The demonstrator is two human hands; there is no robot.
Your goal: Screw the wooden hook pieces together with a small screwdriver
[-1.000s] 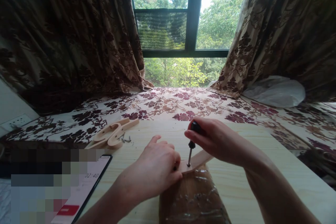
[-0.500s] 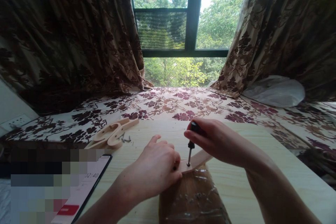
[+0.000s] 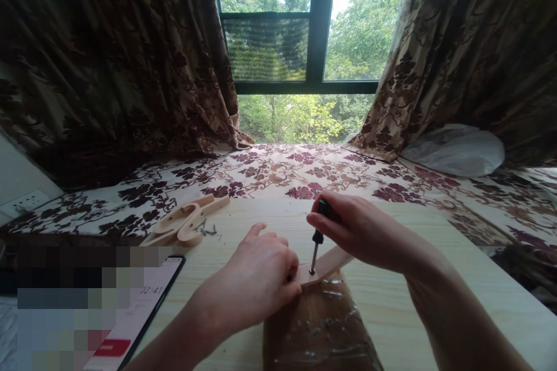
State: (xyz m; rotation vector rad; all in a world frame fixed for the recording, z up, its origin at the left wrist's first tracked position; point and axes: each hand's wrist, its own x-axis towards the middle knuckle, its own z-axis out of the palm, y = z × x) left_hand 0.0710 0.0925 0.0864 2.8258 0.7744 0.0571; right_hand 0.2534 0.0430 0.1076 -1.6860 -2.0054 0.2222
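In my right hand is a screwdriver with a black handle, held nearly upright, its tip down on a screw in a pale wooden piece. My left hand is closed around the left end of that piece, its index finger partly stretched out. A dark hole shows in the wood beside my left fingers. The piece rests across the far end of a brown block wrapped in clear tape. My left fingertips under the wood are hidden.
Several curved wooden pieces lie at the left of the pale wooden board, with loose screws beside them. A phone lies at the front left. Patterned cloth and a clear plastic bag are behind.
The screwdriver has tilted slightly, its handle shifting a little to the right, and my right hand has turned slightly with it. My left hand has stayed in place.
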